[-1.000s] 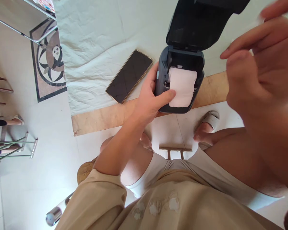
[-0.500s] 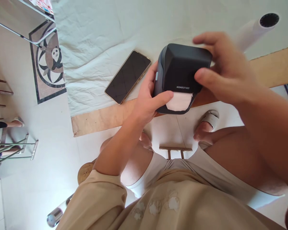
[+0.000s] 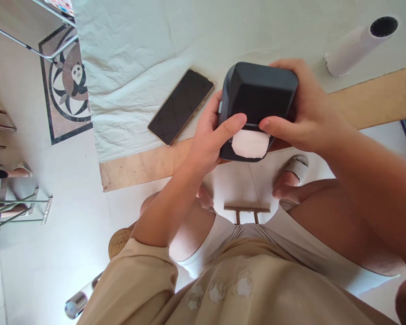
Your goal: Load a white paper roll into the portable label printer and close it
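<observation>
A dark grey label printer sits at the near edge of a table covered with white cloth. Its lid is closed and a white paper strip sticks out of the front slot. My left hand grips the printer's left side, thumb pressed on the lid front. My right hand wraps the right side, thumb on the lid just above the paper. A black smartphone lies face up on the cloth, left of the printer and apart from my left hand.
A white tube with a dark open end lies on the cloth at the far right. The table's bare wooden edge runs along the front. Below it are my knees, a sandalled foot and a small wooden stool.
The printer's lid, open a second ago with the paper roll showing, is now closed. My right hand came down from the upper right and now clasps the lid and right side.
</observation>
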{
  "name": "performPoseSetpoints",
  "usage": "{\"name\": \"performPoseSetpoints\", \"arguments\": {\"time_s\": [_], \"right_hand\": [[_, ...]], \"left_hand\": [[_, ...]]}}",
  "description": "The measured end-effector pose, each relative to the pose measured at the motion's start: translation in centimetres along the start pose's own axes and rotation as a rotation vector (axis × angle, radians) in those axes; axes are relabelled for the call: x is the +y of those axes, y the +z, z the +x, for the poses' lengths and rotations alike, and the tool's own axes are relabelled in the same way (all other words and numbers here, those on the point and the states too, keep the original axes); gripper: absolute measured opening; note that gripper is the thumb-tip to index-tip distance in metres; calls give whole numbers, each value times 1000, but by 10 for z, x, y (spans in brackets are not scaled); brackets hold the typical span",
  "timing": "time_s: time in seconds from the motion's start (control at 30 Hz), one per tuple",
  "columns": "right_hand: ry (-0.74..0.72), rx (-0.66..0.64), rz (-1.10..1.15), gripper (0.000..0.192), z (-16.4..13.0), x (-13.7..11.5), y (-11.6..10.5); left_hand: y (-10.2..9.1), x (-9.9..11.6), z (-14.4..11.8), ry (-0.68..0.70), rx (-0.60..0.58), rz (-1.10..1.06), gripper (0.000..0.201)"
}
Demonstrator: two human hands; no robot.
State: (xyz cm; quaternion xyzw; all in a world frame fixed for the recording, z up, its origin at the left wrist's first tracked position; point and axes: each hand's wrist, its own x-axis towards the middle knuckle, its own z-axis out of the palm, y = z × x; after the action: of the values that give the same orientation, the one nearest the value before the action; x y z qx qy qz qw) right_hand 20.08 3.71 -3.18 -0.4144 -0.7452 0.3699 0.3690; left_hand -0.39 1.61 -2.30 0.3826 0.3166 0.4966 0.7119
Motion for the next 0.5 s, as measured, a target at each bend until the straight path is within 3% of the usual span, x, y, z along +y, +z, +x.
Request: {"name": "performPoseSetpoints", "arguments": {"time_s": [0.5], "right_hand": [[33,6,-17,73,-3,1,1]], "left_hand": [[1,-1,0,-23,-24,48,38]]}}
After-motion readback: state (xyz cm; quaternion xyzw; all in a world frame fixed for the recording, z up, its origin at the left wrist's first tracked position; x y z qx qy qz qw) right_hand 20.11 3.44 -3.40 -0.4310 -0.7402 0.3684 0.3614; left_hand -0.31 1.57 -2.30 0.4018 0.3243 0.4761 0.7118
